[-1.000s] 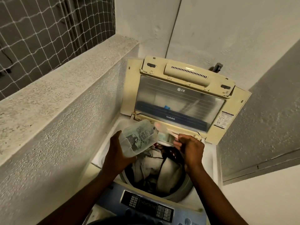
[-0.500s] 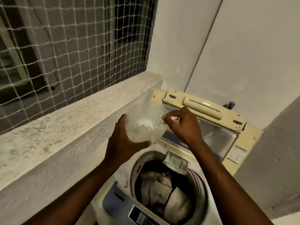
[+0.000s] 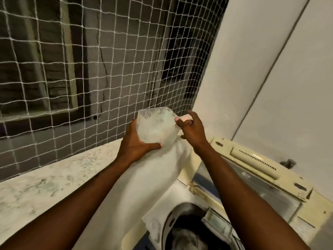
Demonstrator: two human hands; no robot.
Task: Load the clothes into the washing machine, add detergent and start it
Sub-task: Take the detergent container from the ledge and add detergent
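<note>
A translucent plastic container (image 3: pixel 156 127), with whitish contents clouding its walls, is held up in front of the white netting (image 3: pixel 90 65), above the grey stone ledge (image 3: pixel 54 179) and up and to the left of the washing machine (image 3: pixel 180 199). The left hand (image 3: pixel 137 143) cups the container from below and from the left, thumb laid along its lower edge, closed firmly around it. The right hand (image 3: pixel 191 129) is at the container's upper right rim, thumb and forefinger pinched on a pale pink handle-like piece (image 3: pixel 185 117) that projects from the rim; whether this is a scoop or part of the container cannot be told.

Below, at the lower edge of the head view, the machine's drum opening (image 3: pixel 182 226) is uncovered, with pale clothes (image 3: pixel 185 240) partly visible inside. The cream lid (image 3: pixel 255 163) stands raised behind the opening, leaning toward the white wall (image 3: pixel 270 69). Beyond the netting, a dark building face with a window frame is visible, blurred.
</note>
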